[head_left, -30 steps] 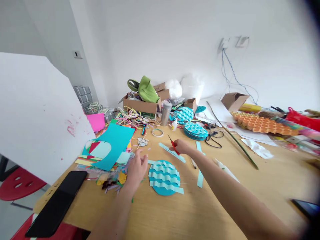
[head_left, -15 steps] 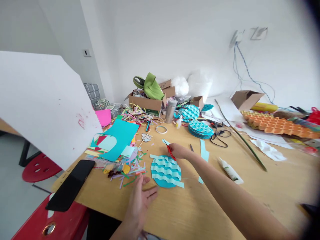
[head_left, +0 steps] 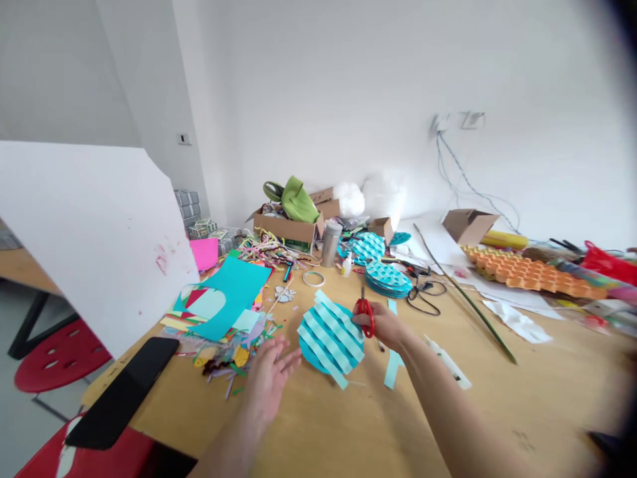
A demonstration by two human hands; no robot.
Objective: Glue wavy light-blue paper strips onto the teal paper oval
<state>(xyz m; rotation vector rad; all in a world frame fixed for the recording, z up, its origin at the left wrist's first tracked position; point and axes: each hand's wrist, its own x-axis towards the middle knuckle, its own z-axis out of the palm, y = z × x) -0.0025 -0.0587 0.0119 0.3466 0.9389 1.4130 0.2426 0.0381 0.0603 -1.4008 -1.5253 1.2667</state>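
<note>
Red-handled scissors (head_left: 365,317) are gripped in my right hand (head_left: 385,325), blades pointing up and away from me. Just left of them is a teal paper disc (head_left: 311,357) with pale wavy paper strips (head_left: 331,335) across it in slanting rows. Some strip ends stick out past its rim. My left hand (head_left: 270,375) is beside the disc's left edge, palm up with fingers spread, holding nothing. Pale cut strips (head_left: 393,368) lie right of the disc, partly behind my right wrist.
Paper scraps and a teal sheet (head_left: 239,292) cover the left side, near a black phone (head_left: 124,392). Behind are a tape roll (head_left: 313,279), a metal flask (head_left: 331,244) and stacked teal discs (head_left: 388,279). A glue bottle (head_left: 448,362) and a long green stick (head_left: 468,299) lie right.
The disc has turned, so its strips now slant instead of running nearly level. My right hand and the scissors have moved right and nearer. My left hand stays open. The head view has shifted.
</note>
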